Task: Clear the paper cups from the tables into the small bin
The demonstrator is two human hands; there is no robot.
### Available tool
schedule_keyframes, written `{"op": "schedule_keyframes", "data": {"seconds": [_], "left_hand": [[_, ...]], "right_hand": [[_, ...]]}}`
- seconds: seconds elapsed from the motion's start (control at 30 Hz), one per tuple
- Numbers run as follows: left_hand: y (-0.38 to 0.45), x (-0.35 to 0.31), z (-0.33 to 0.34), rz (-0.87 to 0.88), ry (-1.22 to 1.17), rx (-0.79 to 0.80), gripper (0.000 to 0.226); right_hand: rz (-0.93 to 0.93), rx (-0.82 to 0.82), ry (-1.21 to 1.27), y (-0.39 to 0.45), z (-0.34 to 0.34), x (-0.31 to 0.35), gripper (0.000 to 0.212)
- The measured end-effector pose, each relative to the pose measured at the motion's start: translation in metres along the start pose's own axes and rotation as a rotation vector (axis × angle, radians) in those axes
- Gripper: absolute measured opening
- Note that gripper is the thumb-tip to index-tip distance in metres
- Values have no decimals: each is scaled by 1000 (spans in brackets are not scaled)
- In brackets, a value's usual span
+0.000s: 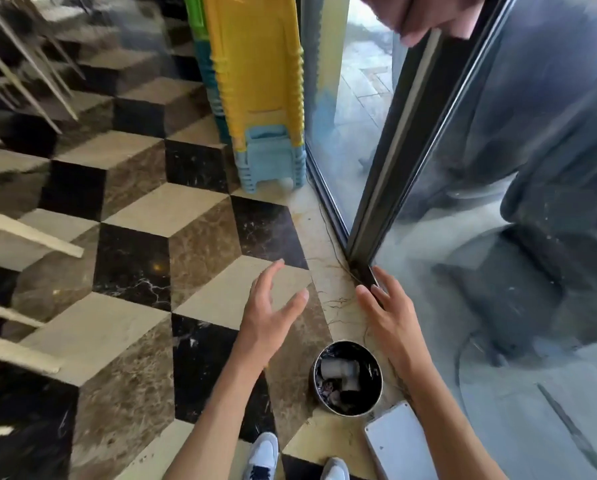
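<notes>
A small round metal bin (376,398) stands on the floor by the glass wall, between my two forearms. Inside it lie crumpled paper cups (338,370) among dark rubbish. My left hand (272,313) hovers above the floor tiles up and to the left of the bin, fingers spread, holding nothing. To the bin's upper right, my right hand (388,308) is also empty with fingers apart, close to the dark door frame.
A glass door with a dark frame (394,161) runs along the right. Stacked yellow and blue plastic stools (262,98) stand ahead. White chair legs (20,237) sit at the left. A flat white panel (399,445) lies beside the bin. My shoes (264,455) show below.
</notes>
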State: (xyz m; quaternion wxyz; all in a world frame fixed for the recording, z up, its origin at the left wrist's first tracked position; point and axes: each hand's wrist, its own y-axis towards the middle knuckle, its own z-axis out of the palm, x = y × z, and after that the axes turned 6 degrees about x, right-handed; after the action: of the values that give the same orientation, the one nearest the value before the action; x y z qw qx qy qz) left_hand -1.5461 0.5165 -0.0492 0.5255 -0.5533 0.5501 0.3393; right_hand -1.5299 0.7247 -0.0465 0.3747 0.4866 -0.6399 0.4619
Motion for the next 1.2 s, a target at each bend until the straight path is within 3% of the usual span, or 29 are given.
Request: {"op": "schedule_keyframes", "data": {"seconds": [0.13,0.3,0.43,0.57,0.77,1.07,1.2], "left_hand": [[-38,-72,-49,86,-33,-110,81],[-85,-119,-113,155,17,-253,61],[-120,-134,-165,150,24,-370,60],[-151,-126,-227,132,-27,-513,73],[-214,-103,-332,110,-112,-774,87],[-291,-74,-450,98,-212,-1085,60],[-309,-61,-489,53,-212,-1170,66]], "right_hand": [[-95,85,52,-21,3,86,77],[-242,190,2,-38,26,174,71],[-353,300,6,-47,64,229,69],[-388,415,47,-51,128,269,63],[-429,574,63,-65,246,322,70],[-535,846,-15,-110,408,381,67],[-547,948,-25,-112,466,401,68]]}}
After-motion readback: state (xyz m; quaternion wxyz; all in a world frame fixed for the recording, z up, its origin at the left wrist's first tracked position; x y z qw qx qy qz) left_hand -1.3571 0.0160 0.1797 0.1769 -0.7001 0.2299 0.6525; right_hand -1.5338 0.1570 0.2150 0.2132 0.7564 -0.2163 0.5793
